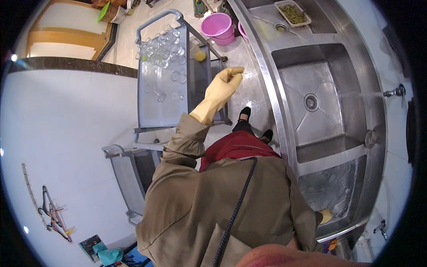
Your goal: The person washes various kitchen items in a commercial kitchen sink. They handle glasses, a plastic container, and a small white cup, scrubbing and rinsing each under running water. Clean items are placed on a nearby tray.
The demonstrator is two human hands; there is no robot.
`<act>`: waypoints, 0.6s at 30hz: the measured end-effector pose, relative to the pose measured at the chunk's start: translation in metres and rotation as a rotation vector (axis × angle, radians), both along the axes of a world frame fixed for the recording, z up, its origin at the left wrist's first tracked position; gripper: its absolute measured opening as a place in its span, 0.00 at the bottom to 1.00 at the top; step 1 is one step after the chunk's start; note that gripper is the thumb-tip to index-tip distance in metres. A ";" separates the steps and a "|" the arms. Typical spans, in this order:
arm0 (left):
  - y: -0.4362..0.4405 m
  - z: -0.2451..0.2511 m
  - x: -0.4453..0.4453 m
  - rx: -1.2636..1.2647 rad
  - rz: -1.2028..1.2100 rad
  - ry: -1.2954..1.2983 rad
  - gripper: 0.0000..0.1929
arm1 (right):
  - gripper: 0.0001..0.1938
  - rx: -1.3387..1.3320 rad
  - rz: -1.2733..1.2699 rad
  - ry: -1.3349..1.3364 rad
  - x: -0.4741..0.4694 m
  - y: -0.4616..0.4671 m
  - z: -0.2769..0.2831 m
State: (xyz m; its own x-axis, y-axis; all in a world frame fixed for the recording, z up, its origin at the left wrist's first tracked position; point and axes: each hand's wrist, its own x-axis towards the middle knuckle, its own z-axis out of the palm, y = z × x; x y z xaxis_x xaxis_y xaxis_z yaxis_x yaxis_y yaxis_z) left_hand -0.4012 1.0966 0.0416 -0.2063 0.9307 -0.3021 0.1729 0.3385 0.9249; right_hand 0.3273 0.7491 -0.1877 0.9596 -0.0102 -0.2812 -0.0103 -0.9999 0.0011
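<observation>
My left hand (pixel 223 84), in a cream rubber glove, is raised over the floor between a grey trolley (pixel 163 115) and the steel sink counter. Its fingers are bent, with a gap at the tips, and nothing shows in them. Many clear glasses (pixel 163 50) crowd the trolley's top shelf; several others lie or stand nearer its middle. My right hand (pixel 325 216), also gloved, reaches into the near basin (pixel 328 187), which seems to hold water; its fingers are mostly hidden. Water streams from a wall tap (pixel 395 91) above the middle basin (pixel 315 133).
Pink buckets (pixel 218 28) stand on the floor beyond the trolley. A white basket (pixel 293 13) of green scraps sits at the far basin. A container with yellow contents (pixel 199 54) is on the trolley's lower shelf. Another grey trolley (pixel 125 177) stands by the left wall.
</observation>
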 end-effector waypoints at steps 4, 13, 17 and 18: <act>0.000 0.000 -0.044 0.057 0.166 0.040 0.18 | 0.23 0.230 0.231 -0.176 -0.106 0.102 0.095; -0.016 -0.046 -0.223 0.264 0.689 0.049 0.16 | 0.22 1.026 0.641 0.219 -0.285 0.272 0.148; -0.045 -0.049 -0.303 0.289 0.934 0.131 0.19 | 0.24 0.998 0.826 0.417 -0.398 0.342 0.176; -0.057 -0.055 -0.322 0.256 0.974 0.256 0.23 | 0.24 0.990 0.864 0.523 -0.423 0.357 0.177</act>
